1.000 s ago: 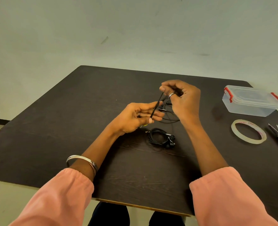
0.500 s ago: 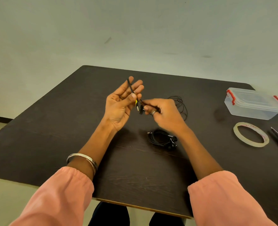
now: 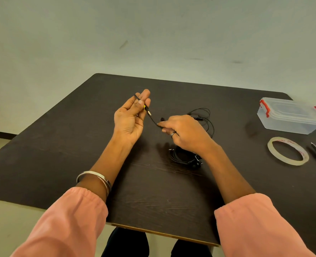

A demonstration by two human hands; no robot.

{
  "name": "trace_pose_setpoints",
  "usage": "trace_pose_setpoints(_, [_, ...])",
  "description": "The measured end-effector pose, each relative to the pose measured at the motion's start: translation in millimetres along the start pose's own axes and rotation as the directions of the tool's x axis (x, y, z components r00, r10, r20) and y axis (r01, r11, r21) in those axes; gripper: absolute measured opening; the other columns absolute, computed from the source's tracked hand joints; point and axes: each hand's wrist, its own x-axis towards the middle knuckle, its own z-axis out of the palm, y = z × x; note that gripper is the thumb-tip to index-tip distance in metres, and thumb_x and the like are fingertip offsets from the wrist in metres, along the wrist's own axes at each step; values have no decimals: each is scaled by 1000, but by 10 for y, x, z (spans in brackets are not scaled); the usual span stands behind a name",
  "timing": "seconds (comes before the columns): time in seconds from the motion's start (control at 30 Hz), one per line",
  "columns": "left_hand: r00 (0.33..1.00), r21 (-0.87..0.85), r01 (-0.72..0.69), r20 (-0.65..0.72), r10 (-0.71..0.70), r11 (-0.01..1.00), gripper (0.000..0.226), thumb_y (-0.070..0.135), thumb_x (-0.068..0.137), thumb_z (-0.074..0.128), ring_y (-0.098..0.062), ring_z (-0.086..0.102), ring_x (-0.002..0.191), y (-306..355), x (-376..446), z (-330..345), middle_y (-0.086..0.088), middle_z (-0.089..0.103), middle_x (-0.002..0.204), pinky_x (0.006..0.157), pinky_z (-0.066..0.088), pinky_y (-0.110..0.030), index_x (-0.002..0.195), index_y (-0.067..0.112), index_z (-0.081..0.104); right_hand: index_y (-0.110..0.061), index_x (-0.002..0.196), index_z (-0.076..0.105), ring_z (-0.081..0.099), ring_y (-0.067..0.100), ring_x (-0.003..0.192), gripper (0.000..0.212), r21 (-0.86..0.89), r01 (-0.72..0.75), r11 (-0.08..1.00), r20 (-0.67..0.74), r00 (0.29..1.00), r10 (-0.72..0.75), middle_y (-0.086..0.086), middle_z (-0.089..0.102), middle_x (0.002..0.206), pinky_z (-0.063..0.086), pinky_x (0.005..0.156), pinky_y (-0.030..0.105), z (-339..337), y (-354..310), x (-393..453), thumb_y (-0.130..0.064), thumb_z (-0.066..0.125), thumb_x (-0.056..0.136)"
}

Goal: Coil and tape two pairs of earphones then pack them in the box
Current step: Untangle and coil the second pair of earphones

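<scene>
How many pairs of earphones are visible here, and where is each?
2. One pair of earphones is held between the left hand and right hand, its loops trailing behind. The coiled pair lies on the table under the right wrist.

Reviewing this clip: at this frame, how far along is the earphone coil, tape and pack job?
Early. One pair of earphones lies bundled on the table; whether it is taped cannot be told. The left hand pinches the plug end of the second cable, and the right hand draws it out, loose loops behind. The tape roll lies flat, and the box is lidded, nothing visibly packed.
</scene>
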Motion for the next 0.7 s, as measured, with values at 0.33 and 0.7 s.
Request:
trace_pose_setpoints(0.33, [981, 529, -93, 195, -14, 844, 49, -18, 87, 51, -23, 70, 99, -97, -28, -21, -11, 71, 105, 81, 57, -29, 133, -2, 45, -10, 102, 74, 63, 16, 75, 17, 192, 12, 981, -246, 969, 36, 4, 71, 84, 47, 67, 30, -80, 73, -53, -9, 63, 89])
trace_pose_setpoints(0.7, [789, 819, -249, 481, -382, 517, 53, -18, 90, 44, -17, 69, 91, -167, -213, 97, -14, 68, 107, 92, 53, -34, 140, 1, 41, -14, 93, 74, 57, 9, 54, 8, 820, 18, 572, -375, 771, 514, 1, 71, 70, 44, 46, 20, -205, 170, -78, -13, 70, 86])
